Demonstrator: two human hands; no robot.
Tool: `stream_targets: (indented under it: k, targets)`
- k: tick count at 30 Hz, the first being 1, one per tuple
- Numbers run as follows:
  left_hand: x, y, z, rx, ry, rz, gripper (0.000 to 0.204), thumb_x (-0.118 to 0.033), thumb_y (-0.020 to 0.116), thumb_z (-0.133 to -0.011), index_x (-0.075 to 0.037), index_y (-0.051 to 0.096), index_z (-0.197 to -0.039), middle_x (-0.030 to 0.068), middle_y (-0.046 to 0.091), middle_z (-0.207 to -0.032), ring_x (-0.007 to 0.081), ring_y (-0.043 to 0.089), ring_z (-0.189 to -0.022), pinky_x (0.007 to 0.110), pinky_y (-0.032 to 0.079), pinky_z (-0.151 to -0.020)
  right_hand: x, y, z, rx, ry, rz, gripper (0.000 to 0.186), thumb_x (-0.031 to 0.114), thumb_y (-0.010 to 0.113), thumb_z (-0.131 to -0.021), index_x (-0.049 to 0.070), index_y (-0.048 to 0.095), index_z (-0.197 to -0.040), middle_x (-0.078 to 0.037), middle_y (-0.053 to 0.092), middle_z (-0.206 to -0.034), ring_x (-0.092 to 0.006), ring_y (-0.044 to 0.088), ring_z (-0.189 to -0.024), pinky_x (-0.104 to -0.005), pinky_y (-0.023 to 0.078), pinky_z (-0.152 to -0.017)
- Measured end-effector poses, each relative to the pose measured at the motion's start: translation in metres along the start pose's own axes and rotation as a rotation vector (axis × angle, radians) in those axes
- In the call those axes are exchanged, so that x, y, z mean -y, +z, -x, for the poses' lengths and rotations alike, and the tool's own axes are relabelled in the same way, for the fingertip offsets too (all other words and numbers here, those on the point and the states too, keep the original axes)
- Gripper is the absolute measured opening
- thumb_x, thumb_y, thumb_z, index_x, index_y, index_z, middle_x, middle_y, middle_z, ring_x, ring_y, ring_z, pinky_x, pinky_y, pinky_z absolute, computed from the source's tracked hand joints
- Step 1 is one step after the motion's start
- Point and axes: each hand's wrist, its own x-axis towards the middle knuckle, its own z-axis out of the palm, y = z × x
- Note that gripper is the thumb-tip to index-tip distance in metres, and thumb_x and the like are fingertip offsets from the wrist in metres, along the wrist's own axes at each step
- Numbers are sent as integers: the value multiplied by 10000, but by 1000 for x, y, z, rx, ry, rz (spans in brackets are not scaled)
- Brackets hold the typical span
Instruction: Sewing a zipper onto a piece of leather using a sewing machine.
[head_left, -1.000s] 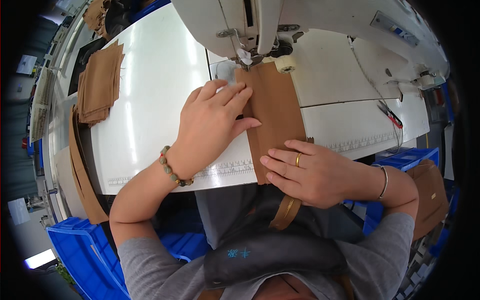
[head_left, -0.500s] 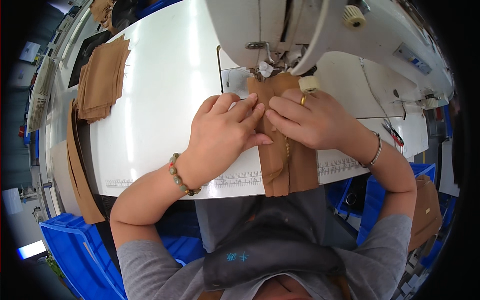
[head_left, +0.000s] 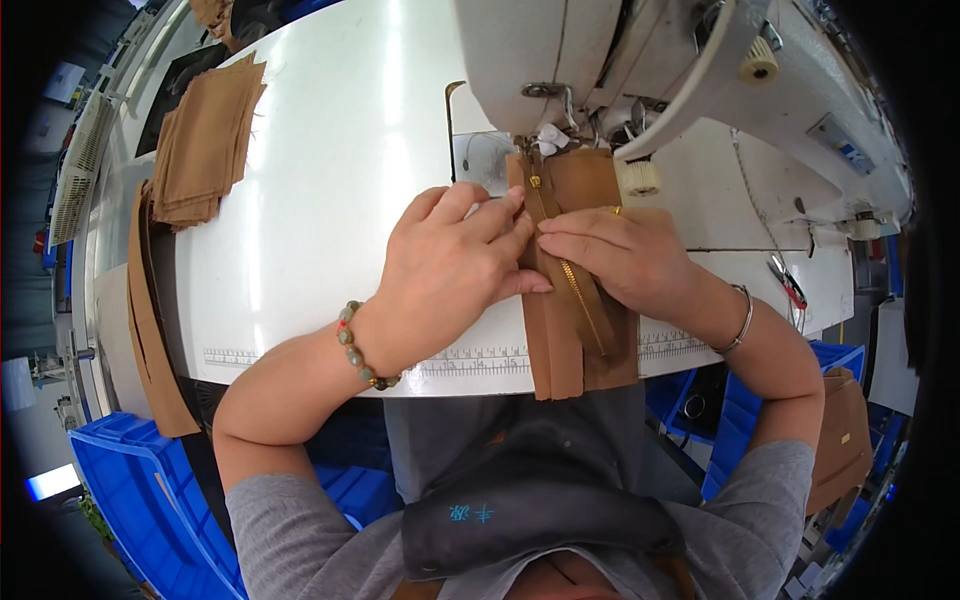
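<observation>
A brown fabric strip [head_left: 610,363] lies lengthwise under the needle area of the white sewing machine [head_left: 530,60], with a brown zipper tape with gold teeth [head_left: 578,290] laid along it. My left hand [head_left: 450,255] rests at the strip's left edge, fingers apart and bent, fingertips on the fabric, thumb stretched across it. My right hand [head_left: 630,255] has its fingers together, gripping the zipper just below its gold slider [head_left: 536,182]; its thumb is hidden.
A pile of brown pieces [head_left: 200,150] and long strips [head_left: 152,340] lie at the white table's [head_left: 320,200] left. Small snips [head_left: 790,285] lie right. Blue bins [head_left: 150,500] stand below both sides, with a brown piece [head_left: 840,430] over the right one.
My right hand has moved up from the strip's lower part and brought the zipper onto it, now reaching toward the needle. My left hand has shifted slightly right, staying on the fabric.
</observation>
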Motion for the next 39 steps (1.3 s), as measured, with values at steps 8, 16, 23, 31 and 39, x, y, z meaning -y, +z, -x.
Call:
stream_targets:
  k: [8,16,23,31,39]
  targets:
    - [-2,-1,0,13,-103,52,716,-463,819,-731,-66,658,-1305,48,655,-1409,291,615,-1220,421,509,-1022,-1,4,-4,6,-11,10,232,167,744,-776,90,767,-994,-22,761,-1043,-198,739,-954,-306,605,-761]
    - [4,5,-1,99,-68,16,745,-475,810,-751,-55,632,-1340,63,622,-1456,322,553,-1355,448,467,-1092,1,5,-7,6,123,45,277,153,759,-795,99,743,-1066,-24,750,-1150,-235,700,-898,-346,568,-773]
    - [1,-1,-4,131,-84,5,719,-395,844,-722,-60,649,-1328,42,639,-1439,287,570,-1300,449,430,-1133,-6,4,-3,179,240,14,404,190,833,-799,110,714,-1177,-16,715,-1287,-281,675,-930,-414,512,-894]
    - [1,-1,-3,145,-99,12,720,-370,845,-720,-61,644,-1339,40,640,-1439,280,573,-1290,451,420,-1146,-3,2,0,123,223,35,467,218,838,-798,115,708,-1235,-30,715,-1315,-265,690,-973,-403,535,-883]
    - [0,3,1,140,-102,-38,834,-507,801,-773,-58,591,-1444,66,604,-1493,317,521,-1394,505,397,-1168,-2,1,-1,161,240,128,542,256,853,-778,109,702,-1278,-44,725,-1304,-274,698,-975,-401,538,-955]
